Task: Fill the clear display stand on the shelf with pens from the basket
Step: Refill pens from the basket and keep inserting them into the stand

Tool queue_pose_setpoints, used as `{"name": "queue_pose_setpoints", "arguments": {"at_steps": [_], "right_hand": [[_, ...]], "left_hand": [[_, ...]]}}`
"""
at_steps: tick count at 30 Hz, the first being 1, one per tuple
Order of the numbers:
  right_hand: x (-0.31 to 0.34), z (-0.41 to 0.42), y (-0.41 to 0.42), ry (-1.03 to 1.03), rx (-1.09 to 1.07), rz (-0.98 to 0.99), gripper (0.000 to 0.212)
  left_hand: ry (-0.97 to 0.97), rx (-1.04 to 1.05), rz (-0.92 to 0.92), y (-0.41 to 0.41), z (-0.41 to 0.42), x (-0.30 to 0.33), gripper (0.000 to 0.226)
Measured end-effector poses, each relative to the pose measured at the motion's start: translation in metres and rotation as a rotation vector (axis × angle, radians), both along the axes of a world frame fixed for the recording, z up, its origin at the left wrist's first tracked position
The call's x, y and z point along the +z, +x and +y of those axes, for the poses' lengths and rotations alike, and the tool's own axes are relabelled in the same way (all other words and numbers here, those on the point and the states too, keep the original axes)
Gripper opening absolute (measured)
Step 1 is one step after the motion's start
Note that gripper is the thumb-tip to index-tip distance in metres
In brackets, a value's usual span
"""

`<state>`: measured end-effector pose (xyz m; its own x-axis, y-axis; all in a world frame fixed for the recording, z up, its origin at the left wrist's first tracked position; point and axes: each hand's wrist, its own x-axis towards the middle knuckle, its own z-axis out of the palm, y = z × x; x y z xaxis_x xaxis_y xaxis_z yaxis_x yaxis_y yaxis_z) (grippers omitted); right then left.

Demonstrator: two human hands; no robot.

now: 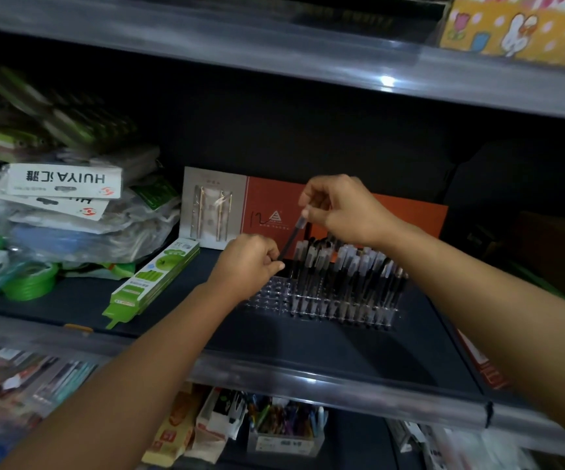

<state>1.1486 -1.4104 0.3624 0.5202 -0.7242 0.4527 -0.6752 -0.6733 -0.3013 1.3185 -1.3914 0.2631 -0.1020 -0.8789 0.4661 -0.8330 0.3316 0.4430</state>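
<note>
The stand (274,295) is a clear plastic tray with rows of small holes, set flat on the dark shelf (308,347). Its right and middle part holds many pens (345,276), dark-barrelled with frosted clear caps, upright and leaning slightly, packed close together. The holes at its left end show bare. 1 more pen (291,239), black with a clear cap, slants over the stand's rear left part, cap end up to the right, lower end down to the left, above the bare holes.
</note>
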Motion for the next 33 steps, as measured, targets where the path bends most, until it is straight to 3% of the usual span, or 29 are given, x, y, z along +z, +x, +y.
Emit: {"name": "queue_pose_setpoints", "arguments": {"at_steps": [3,9,16,33], "right_hand": [[0.000,-0.003,-0.001,-0.030,-0.016,0.027,0.005],[-0.002,-0.011,0.000,-0.061,-0.036,0.056,0.008],[-0.013,-0.027,0.003,-0.063,-0.045,0.101,0.006],[-0.024,-0.039,0.011,-0.040,-0.041,0.135,0.007]], "left_hand": [[0.023,-0.021,-0.042,-0.004,-0.005,-0.002,0.011],[0.103,-0.074,0.070,-0.017,-0.018,-0.007,0.013],[0.153,-0.067,0.081,-0.019,-0.026,-0.017,0.010],[0.157,-0.025,-0.058,0.000,-0.021,-0.029,0.006]]}}
